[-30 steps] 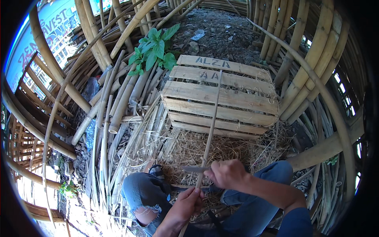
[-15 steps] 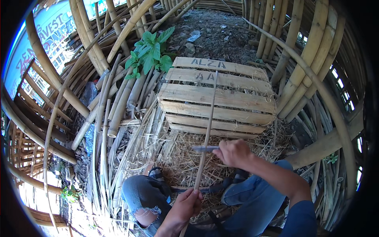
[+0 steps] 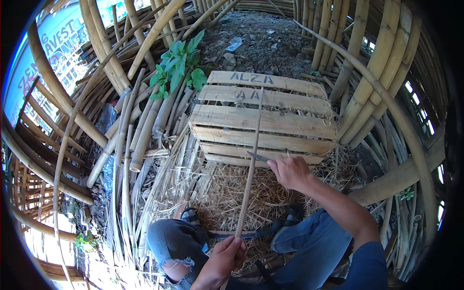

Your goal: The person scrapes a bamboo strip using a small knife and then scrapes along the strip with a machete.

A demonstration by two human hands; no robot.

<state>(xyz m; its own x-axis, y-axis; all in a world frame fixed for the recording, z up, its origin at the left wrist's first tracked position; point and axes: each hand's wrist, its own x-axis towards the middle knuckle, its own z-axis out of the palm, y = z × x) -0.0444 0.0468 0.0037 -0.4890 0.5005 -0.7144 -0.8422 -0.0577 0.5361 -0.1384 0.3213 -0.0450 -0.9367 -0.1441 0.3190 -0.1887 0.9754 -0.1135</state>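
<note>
Between my knees, my left hand (image 3: 226, 256) is closed round the lower part of a long thin bamboo strip (image 3: 249, 181). The strip slants away from me, its far end over the top of a slatted wooden crate (image 3: 270, 116). My right hand (image 3: 292, 172) grips a knife (image 3: 259, 156), its handle hidden in the fist. The blade points left and lies against the strip, partway up, just in front of the crate's near side. Curled shavings (image 3: 232, 186) cover the ground below the strip, and a few lie on the crate.
Bamboo poles (image 3: 145, 130) and split lengths are piled at the left, beside a leafy green plant (image 3: 178, 67). Upright bamboo posts (image 3: 377, 72) stand at the right. A curved bamboo pole (image 3: 386, 99) arches across that side. Stony soil (image 3: 251, 41) stretches behind the crate.
My right hand has moved the knife up and away along the strip, toward the crate. My left hand keeps its hold, slightly lower in view.
</note>
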